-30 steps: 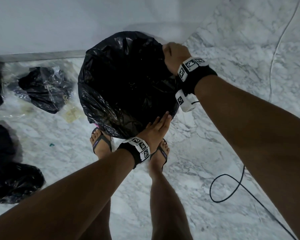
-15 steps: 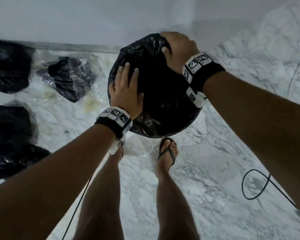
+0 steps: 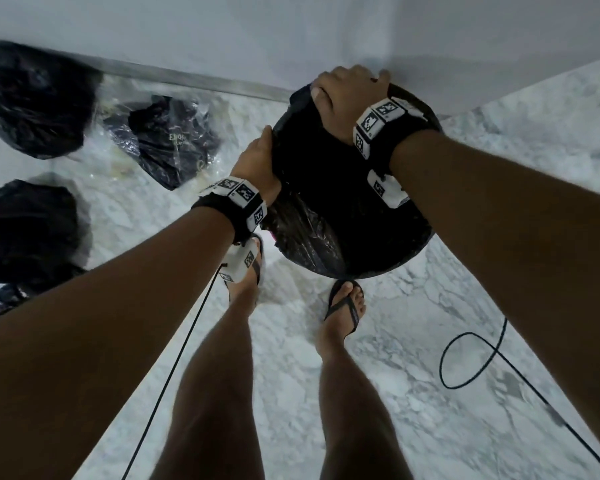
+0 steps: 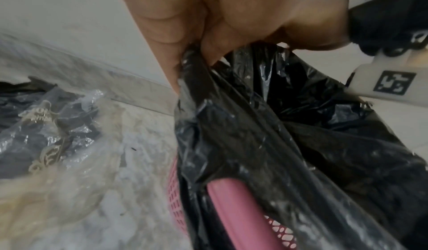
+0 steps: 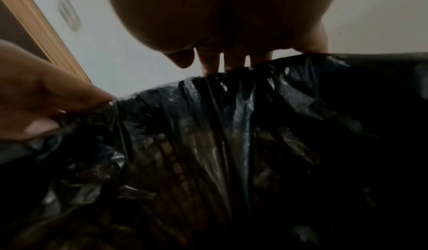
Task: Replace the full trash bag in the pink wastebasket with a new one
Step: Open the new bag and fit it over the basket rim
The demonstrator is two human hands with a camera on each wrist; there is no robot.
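Observation:
A black trash bag (image 3: 329,216) lines the pink wastebasket (image 4: 231,215), which stands on the marble floor by the white wall. Only a sliver of pink rim (image 3: 275,241) shows in the head view. My left hand (image 3: 257,161) pinches the bag's edge (image 4: 192,82) at the basket's left side. My right hand (image 3: 347,95) grips the bag's edge over the far rim, fingers curled behind the plastic (image 5: 231,93). The bag's inside is dark and its contents are hidden.
Several black bags (image 3: 35,98) and a clear plastic package (image 3: 167,140) lie on the floor to the left. A black cable (image 3: 465,358) loops on the floor at right. My feet in flip-flops (image 3: 347,306) stand just in front of the basket.
My left hand has slid from lying flat on the bag's near-left side to pinching its edge at the left rim. My right hand has moved further over the far rim.

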